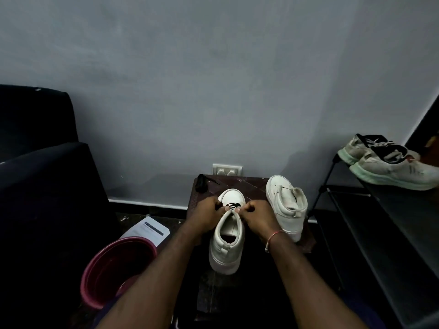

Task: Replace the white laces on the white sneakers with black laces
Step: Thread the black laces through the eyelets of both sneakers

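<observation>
- a white leather high-top sneaker (pixel 226 243) stands on a small dark brown patterned table (pixel 251 185), toe towards the grey wall (pixel 213 91).
- a black lace (pixel 233 205) crosses its lowest eyelets, just behind the toe cap.
- the left hand (pixel 206 216) has its fingers curled tight, pinching the black lace at the shoe's left edge.
- the right hand (pixel 257 216) pinches it likewise on the right, a pale thread bracelet (pixel 273 238) on the wrist.
- a second white sneaker (pixel 286 206), unlaced, stands just to the right.
- a bundled spare black lace (pixel 200 183) lies at the table's far left corner.
- a pink plastic bucket (pixel 95 281) and a printed paper sheet (pixel 149 230) sit on the floor to the left.
- worn white trainers with green soles (pixel 389 166) rest on a black metal rack (pixel 344 210).
</observation>
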`<state>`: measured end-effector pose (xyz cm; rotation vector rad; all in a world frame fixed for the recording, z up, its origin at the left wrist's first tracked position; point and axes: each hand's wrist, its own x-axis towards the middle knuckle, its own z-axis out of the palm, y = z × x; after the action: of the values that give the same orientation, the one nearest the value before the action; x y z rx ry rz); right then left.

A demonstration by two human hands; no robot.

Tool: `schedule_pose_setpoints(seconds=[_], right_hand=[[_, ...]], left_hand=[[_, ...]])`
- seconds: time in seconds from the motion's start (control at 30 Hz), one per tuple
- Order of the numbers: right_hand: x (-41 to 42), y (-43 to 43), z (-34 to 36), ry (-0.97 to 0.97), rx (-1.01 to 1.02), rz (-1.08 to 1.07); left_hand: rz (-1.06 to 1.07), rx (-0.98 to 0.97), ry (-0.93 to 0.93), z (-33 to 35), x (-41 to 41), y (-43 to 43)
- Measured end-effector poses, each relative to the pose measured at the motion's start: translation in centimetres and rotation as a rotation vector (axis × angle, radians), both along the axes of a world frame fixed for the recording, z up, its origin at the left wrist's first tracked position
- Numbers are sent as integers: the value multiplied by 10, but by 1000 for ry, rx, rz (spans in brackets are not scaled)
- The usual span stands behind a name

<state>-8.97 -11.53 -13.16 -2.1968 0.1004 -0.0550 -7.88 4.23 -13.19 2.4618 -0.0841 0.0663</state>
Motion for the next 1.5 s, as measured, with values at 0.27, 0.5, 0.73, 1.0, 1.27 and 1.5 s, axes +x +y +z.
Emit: schedule_pose_setpoints(seconds=[0.27, 0.5, 0.73, 1.0, 1.27, 1.5], right_hand=[[3, 7, -5, 27, -25, -68], [-7, 3, -7, 69, 401, -84], [-11, 7, -8, -3, 299, -28], [-12, 17, 5, -124, -175, -95], [-13, 19, -5, -71, 387, -184], [-6, 14, -3, -22, 435, -126]], left_hand=[[-70, 104, 29, 8, -7, -2], [44, -551, 204, -14, -11, 13], [-72, -373, 127, -6, -19, 10], [21, -137, -182, -17, -15, 1], [485, -527, -202, -27, -34, -20], [551, -479, -157, -22, -33, -21]])
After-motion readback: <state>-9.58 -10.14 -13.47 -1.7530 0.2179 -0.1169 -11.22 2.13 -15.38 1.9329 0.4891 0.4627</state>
